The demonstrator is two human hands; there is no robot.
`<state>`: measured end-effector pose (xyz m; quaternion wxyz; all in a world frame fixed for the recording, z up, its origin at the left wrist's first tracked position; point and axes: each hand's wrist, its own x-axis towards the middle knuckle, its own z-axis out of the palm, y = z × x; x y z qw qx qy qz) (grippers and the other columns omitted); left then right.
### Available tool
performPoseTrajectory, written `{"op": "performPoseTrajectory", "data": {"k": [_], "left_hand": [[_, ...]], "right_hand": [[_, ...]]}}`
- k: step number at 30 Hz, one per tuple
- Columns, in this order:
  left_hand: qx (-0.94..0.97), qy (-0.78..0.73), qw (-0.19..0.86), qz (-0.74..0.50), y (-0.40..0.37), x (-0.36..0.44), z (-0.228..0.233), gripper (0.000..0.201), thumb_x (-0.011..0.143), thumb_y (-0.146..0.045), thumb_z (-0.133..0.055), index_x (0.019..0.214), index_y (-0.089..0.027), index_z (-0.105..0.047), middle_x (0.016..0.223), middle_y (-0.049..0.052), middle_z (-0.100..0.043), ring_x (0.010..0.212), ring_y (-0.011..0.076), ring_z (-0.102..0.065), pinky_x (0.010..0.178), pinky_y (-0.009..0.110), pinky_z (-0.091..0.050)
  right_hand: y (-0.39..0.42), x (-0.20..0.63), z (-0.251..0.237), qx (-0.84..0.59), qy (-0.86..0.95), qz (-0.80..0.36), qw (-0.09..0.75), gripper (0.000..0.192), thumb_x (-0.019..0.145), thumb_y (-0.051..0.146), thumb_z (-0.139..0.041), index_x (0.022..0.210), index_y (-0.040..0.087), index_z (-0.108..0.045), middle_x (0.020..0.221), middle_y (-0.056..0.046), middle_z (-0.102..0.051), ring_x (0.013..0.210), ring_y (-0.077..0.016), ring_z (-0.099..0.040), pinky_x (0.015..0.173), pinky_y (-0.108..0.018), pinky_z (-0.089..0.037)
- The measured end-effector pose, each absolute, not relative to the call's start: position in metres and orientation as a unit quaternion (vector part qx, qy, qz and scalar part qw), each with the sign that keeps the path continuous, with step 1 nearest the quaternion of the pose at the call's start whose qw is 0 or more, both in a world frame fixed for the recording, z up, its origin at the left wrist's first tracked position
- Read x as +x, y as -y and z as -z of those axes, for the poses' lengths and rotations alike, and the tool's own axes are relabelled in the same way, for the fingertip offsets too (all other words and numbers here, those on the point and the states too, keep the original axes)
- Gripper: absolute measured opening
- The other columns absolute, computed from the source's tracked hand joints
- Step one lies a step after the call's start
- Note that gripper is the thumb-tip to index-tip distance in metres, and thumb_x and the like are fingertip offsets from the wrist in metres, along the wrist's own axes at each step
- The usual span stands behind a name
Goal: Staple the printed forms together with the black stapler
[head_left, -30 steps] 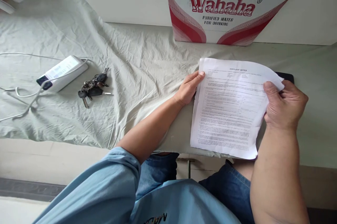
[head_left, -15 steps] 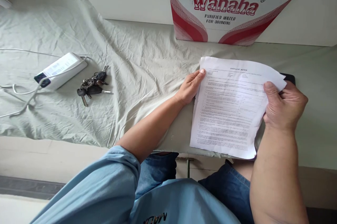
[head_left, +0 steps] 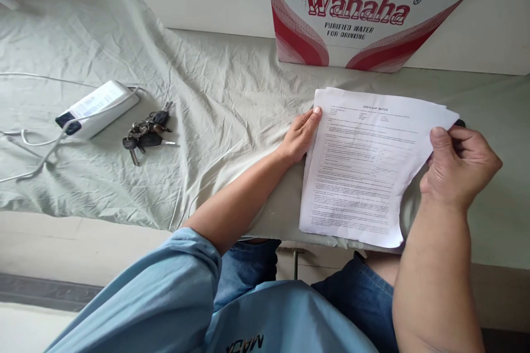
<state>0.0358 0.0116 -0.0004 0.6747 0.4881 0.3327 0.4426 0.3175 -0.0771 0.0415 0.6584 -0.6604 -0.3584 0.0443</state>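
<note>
Between my hands is a small stack of printed paper sheets (head_left: 356, 176), with "OVERLEAF NOTES" at the head of the top page. My left hand (head_left: 301, 135) grips the upper left edge, thumb on top and fingers underneath. At the upper right corner my right hand (head_left: 461, 165) pinches the sheets between thumb and curled fingers, and that side lifts and curves. A dark object (head_left: 459, 123) peeks out behind the right corner, mostly hidden by the paper and hand.
A Wahaha water carton (head_left: 356, 16) stands at the back against the wall. To the left, a bunch of keys (head_left: 149, 131) lies beside a white power strip (head_left: 97, 109) with a cable. A wrinkled pale green cloth (head_left: 223, 88) covers the table.
My right hand has moved a little to the right, drawing the upper right corner of the sheets outward and flatter. My left hand keeps its hold on the left edge.
</note>
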Motion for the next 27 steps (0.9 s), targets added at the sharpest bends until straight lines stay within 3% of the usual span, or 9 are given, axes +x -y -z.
{"op": "performPoseTrajectory", "data": {"k": [7, 11, 24, 27], "left_hand": [[0.484, -0.331, 0.676, -0.446, -0.010, 0.037, -0.001, 0.079, 0.101, -0.101, -0.073, 0.106, -0.024, -0.085, 0.110, 0.010, -0.092, 0.125, 0.0337, -0.089, 0.095, 0.043, -0.074], [0.488, -0.325, 0.685, -0.433, -0.009, 0.037, -0.002, 0.078, 0.103, -0.099, -0.072, 0.111, -0.023, -0.087, 0.112, 0.011, -0.093, 0.120, 0.0338, -0.090, 0.101, 0.046, -0.074], [0.485, -0.323, 0.692, -0.426, -0.009, 0.037, -0.002, 0.075, 0.104, -0.096, -0.075, 0.109, -0.022, -0.083, 0.108, 0.010, -0.092, 0.118, 0.0328, -0.090, 0.093, 0.042, -0.071], [0.491, -0.327, 0.682, -0.433, -0.009, 0.037, -0.001, 0.072, 0.103, -0.094, -0.077, 0.109, -0.023, -0.082, 0.109, 0.009, -0.091, 0.116, 0.0310, -0.089, 0.095, 0.042, -0.071]], "right_hand": [[0.076, 0.313, -0.041, -0.617, 0.382, -0.014, 0.688, 0.032, 0.068, 0.050, -0.104, 0.079, 0.027, -0.085, 0.073, 0.004, -0.070, 0.073, -0.0198, -0.061, 0.082, -0.045, -0.057], [0.075, 0.311, -0.041, -0.617, 0.379, -0.007, 0.690, 0.037, 0.068, 0.056, -0.105, 0.077, 0.027, -0.083, 0.072, 0.004, -0.068, 0.073, -0.0196, -0.061, 0.080, -0.045, -0.059], [0.075, 0.307, -0.041, -0.613, 0.382, -0.016, 0.691, 0.042, 0.069, 0.059, -0.107, 0.078, 0.026, -0.082, 0.073, 0.003, -0.068, 0.075, -0.0197, -0.063, 0.078, -0.042, -0.057], [0.077, 0.311, -0.038, -0.628, 0.388, -0.028, 0.674, 0.046, 0.072, 0.064, -0.105, 0.086, 0.025, -0.085, 0.077, 0.003, -0.071, 0.076, -0.0189, -0.062, 0.083, -0.044, -0.060]]}}
